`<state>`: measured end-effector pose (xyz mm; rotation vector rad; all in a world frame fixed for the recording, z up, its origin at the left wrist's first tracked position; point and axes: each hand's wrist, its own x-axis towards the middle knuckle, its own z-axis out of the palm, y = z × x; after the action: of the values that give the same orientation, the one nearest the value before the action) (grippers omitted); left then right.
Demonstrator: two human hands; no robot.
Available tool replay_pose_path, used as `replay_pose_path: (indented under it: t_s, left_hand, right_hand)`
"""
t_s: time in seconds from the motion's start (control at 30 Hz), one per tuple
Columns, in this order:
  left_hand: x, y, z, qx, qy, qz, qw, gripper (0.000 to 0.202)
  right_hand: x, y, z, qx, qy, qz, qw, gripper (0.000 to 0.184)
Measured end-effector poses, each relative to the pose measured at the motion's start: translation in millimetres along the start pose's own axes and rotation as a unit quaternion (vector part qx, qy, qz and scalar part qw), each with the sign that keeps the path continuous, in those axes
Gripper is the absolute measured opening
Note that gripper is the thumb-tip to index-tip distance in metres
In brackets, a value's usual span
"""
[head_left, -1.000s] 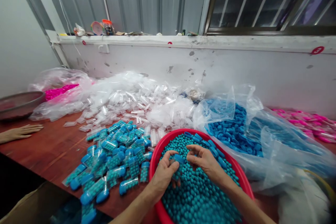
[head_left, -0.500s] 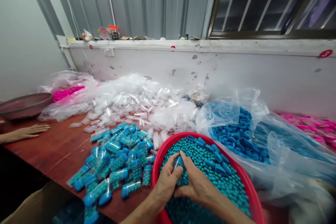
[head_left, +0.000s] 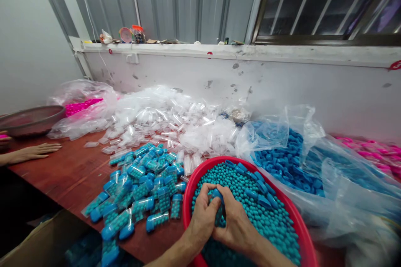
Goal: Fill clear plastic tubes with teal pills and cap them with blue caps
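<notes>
Over a red basin [head_left: 189,200] of small teal balls [head_left: 272,225], my two hands meet around one clear tube with a blue cap [head_left: 216,194]. My left hand [head_left: 203,212] is closed on it, thumb and fingers curled round its left side. From the right, my right hand [head_left: 236,219] wraps the same tube, its fingers at the cap; the lower part is mostly hidden. Several loose blue caps [head_left: 263,201] lie on the balls at the basin's far right. Left of the basin is a heap of filled, capped tubes [head_left: 142,187].
Clear empty tubes [head_left: 169,117] are piled along the wall. Right of the basin, a plastic bag [head_left: 313,154] holds blue caps. Pink pieces [head_left: 369,150] lie far right. At left, another person's hand [head_left: 34,152] rests on the red table [head_left: 72,171] near a grey bowl [head_left: 37,123].
My hands have drawn closer together round the tube, the right fingers now curled over its cap. At the far left, more of the other person and something pink has come into view.
</notes>
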<state>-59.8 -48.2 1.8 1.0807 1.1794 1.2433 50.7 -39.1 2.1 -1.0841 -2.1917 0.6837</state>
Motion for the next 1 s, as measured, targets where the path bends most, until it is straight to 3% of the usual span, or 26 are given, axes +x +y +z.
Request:
replay_pose_path:
  t_s: [0.17,0.3,0.47,0.57,0.63,0.73,0.8,0.9,1.0]
  left_hand:
    - [-3.8,6.5,-18.0,0.073,0.006,0.062,0.995,0.020]
    - [-8.4,20.1,-59.2,0.209,0.104,0.134,0.963,0.027]
    - [5.9,5.3,-136.2,0.401,0.255,0.160,0.865,0.031]
    - [16.8,-12.7,-176.1,0.521,0.303,0.122,0.789,0.033]
    - [20.1,-22.9,-190.6,0.555,0.335,0.090,0.756,0.035]
    - [19.2,-36.2,-188.5,0.607,0.362,0.093,0.701,0.037]
    - [16.5,-45.9,-174.1,0.646,0.332,0.138,0.674,0.037]
    - [12.4,-61.7,-146.4,0.669,0.198,0.204,0.687,0.034]
    - [9.7,-74.0,-128.7,0.674,0.063,0.220,0.703,0.039]
  right_hand:
    - [1.5,8.5,1.5,0.019,-0.072,-0.002,0.997,0.079]
    - [1.0,24.8,5.1,0.002,-0.058,0.006,0.998,0.073]
    - [-0.4,39.7,10.0,-0.019,-0.052,-0.013,0.998,0.056]
    - [-2.0,40.2,11.2,-0.033,-0.060,-0.023,0.997,0.053]
    - [-2.4,39.8,11.2,-0.045,-0.059,-0.015,0.997,0.052]
    - [-2.5,41.6,11.5,-0.059,-0.056,-0.006,0.997,0.050]
    - [-3.0,45.2,12.6,-0.069,-0.056,-0.011,0.996,0.048]
    - [-4.3,53.8,15.6,-0.083,-0.057,-0.034,0.994,0.044]
    - [-5.0,63.7,18.4,-0.092,-0.061,-0.056,0.992,0.040]
